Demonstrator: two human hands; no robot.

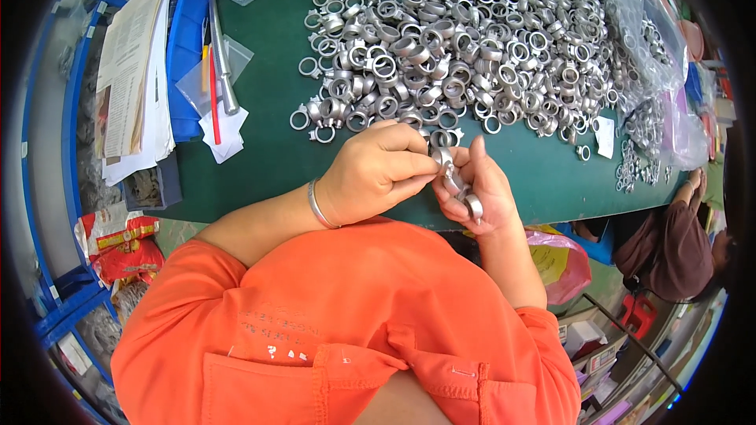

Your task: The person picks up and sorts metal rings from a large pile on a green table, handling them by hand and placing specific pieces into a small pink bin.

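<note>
A large heap of grey metal rings (465,47), many with a small lug on the side, covers the far part of the green table (260,165). In front of its near edge my two hands meet. My right hand (490,193), palm up, holds several of these rings, one of them a metal ring (473,206) low in the palm. My left hand (376,164) is closed, its thumb and fingertips pinching another metal ring (443,159) at the right hand's fingers. Part of the held rings is hidden by the fingers.
On the left stand a blue bin (186,55) with papers, a ring-sizing stick (223,59) and a red pen (213,98). Clear plastic bags (650,47) lie at the right of the heap. Another person's brown sleeve (665,248) shows at the far right.
</note>
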